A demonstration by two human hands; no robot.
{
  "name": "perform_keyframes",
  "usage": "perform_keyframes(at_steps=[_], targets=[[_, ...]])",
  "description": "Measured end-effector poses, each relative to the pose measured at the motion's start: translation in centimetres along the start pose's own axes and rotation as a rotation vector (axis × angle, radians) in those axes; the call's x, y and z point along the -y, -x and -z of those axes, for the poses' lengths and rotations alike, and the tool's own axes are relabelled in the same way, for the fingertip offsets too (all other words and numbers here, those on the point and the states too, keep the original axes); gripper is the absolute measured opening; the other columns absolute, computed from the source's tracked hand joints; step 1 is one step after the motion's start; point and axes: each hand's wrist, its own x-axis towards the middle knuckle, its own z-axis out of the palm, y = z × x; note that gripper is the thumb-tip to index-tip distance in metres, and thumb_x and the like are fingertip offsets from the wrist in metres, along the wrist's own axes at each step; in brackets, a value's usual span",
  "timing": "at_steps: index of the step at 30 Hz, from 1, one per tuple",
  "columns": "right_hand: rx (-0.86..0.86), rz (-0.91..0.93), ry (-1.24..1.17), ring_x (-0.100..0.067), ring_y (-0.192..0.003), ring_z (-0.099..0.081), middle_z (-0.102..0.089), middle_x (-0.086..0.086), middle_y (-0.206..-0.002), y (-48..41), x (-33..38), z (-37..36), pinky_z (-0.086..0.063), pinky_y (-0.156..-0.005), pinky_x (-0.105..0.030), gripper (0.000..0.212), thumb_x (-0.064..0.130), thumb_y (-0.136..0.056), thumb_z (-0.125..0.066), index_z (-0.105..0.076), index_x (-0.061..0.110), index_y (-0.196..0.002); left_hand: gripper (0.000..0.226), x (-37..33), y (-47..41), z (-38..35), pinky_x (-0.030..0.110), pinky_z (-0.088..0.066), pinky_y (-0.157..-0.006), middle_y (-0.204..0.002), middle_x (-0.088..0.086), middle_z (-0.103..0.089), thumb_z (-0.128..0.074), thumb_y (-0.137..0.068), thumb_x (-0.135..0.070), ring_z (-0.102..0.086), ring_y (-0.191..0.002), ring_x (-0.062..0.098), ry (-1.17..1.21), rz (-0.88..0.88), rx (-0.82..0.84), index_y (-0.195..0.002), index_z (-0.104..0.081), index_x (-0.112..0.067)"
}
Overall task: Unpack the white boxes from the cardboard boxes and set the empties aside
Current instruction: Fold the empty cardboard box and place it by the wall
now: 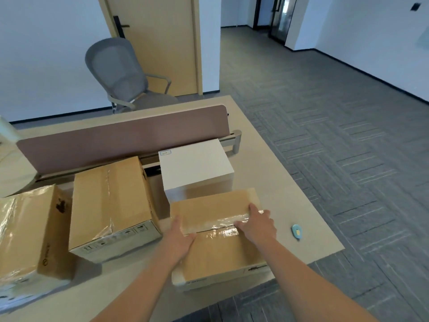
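Note:
A cardboard box (pixel 220 259) sits at the desk's near edge, its taped top seam split across the middle. My left hand (pixel 180 238) grips the left end of the far flap (pixel 213 210). My right hand (pixel 255 223) presses on that flap's right end, fingers over the shiny tape. The far flap is lifted slightly. Behind this box stands a white box (pixel 196 167) with a small label at its top left corner. Two more sealed cardboard boxes lie to the left: a middle one (pixel 109 205) and a left one (pixel 25 233) wrapped in glossy tape.
A small blue box cutter (pixel 296 231) lies on the desk (pixel 301 217) right of my right hand. A brown divider panel (pixel 120 140) runs along the desk's back. A grey office chair (pixel 125 75) stands beyond it, by a wooden door. Carpet floor lies to the right.

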Motion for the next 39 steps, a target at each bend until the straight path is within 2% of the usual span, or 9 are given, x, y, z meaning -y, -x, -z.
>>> perform_keyframes(at_steps=[4, 6, 12, 18, 23, 29, 34, 37, 39], targets=[[-0.069, -0.061, -0.072, -0.034, -0.118, -0.05, -0.041, -0.008, -0.134, 1.3, -0.3, 1.5, -0.044, -0.097, -0.046, 0.081, 0.064, -0.078, -0.068, -0.032, 0.032, -0.144, 0.078, -1.3, -0.2, 1.3, 0.037, -0.051, -0.091, -0.132, 0.003, -0.06, -0.059, -0.089, -0.051, -0.062, -0.109, 0.025, -0.084, -0.145, -0.001, -0.151, -0.015, -0.035], [-0.118, -0.087, -0.105, -0.035, -0.12, -0.05, -0.042, -0.01, -0.135, 1.9, -0.7, 2.8, -0.043, -0.098, -0.047, 0.082, 0.064, -0.079, -0.067, -0.032, 0.03, -0.146, 0.076, -2.7, -0.3, 2.1, 0.038, -0.052, -0.089, -0.13, 0.004, -0.06, -0.056, -0.088, -0.054, -0.063, -0.106, 0.024, -0.107, -0.21, -0.004, -0.15, -0.015, -0.038], [-0.27, -0.207, -0.242, -0.036, -0.124, -0.048, -0.038, -0.01, -0.142, 3.6, -3.9, 8.0, -0.044, -0.1, -0.05, 0.087, 0.066, -0.078, -0.064, -0.027, 0.032, -0.149, 0.075, -10.5, -0.1, 2.5, 0.04, -0.047, -0.089, -0.13, 0.009, -0.051, -0.056, -0.089, -0.051, -0.057, -0.112, 0.03, -0.151, -0.38, 0.008, -0.15, -0.014, -0.042], [-0.403, -0.319, -0.388, -0.038, -0.125, -0.047, -0.039, -0.011, -0.14, 4.9, -11.0, 12.8, -0.045, -0.1, -0.054, 0.083, 0.062, -0.08, -0.065, -0.03, 0.03, -0.148, 0.074, -19.9, 2.0, -1.4, 0.037, -0.042, -0.088, -0.141, 0.011, -0.042, -0.057, -0.092, -0.042, -0.053, -0.12, 0.031, -0.188, -0.499, 0.036, -0.155, -0.017, -0.039], [-0.532, -0.415, -0.505, -0.039, -0.116, -0.052, -0.043, -0.01, -0.134, 5.5, -20.1, 16.8, -0.048, -0.096, -0.051, 0.067, 0.057, -0.084, -0.063, -0.039, 0.028, -0.139, 0.062, -29.1, 3.7, -7.7, 0.041, -0.045, -0.093, -0.136, 0.007, -0.046, -0.061, -0.088, -0.047, -0.055, -0.117, 0.028, -0.198, -0.635, 0.05, -0.146, -0.039, -0.038], [-0.633, -0.562, -0.566, -0.042, -0.12, -0.049, -0.039, -0.013, -0.141, 4.8, -35.0, 22.6, -0.044, -0.1, -0.053, 0.064, 0.052, -0.09, -0.058, -0.035, 0.026, -0.144, 0.043, -41.7, 8.7, -19.7, 0.04, -0.047, -0.087, -0.127, 0.005, -0.053, -0.059, -0.088, -0.044, -0.055, -0.108, 0.027, -0.262, -0.835, 0.124, -0.128, -0.05, -0.03], [-0.66, -0.666, -0.577, -0.04, -0.125, -0.043, -0.034, -0.012, -0.146, 4.8, -46.9, 27.8, -0.037, -0.106, -0.052, 0.065, 0.047, -0.093, -0.054, -0.029, 0.025, -0.149, 0.057, -50.9, 14.4, -29.8, 0.04, -0.043, -0.096, -0.143, 0.007, -0.043, -0.057, -0.094, -0.041, -0.05, -0.124, 0.028, -0.295, -0.846, 0.177, -0.148, -0.04, -0.03], [-0.655, -0.695, -0.588, -0.04, -0.126, -0.043, -0.034, -0.013, -0.147, 4.3, -52.9, 31.2, -0.037, -0.106, -0.052, 0.066, 0.046, -0.093, -0.053, -0.028, 0.024, -0.15, 0.061, -55.7, 16.9, -34.6, 0.041, -0.042, -0.099, -0.15, 0.006, -0.037, -0.057, -0.095, -0.042, -0.045, -0.132, 0.026, -0.28, -0.849, 0.209, -0.151, -0.034, -0.031], [-0.649, -0.71, -0.597, -0.04, -0.127, -0.043, -0.033, -0.013, -0.148, 3.6, -56.2, 33.4, -0.036, -0.107, -0.052, 0.066, 0.045, -0.094, -0.053, -0.028, 0.024, -0.151, 0.062, -58.9, 18.2, -37.0, 0.04, -0.042, -0.095, -0.15, 0.004, -0.036, -0.056, -0.095, -0.041, -0.047, -0.129, 0.026, -0.265, -0.852, 0.223, -0.151, -0.033, -0.031]])
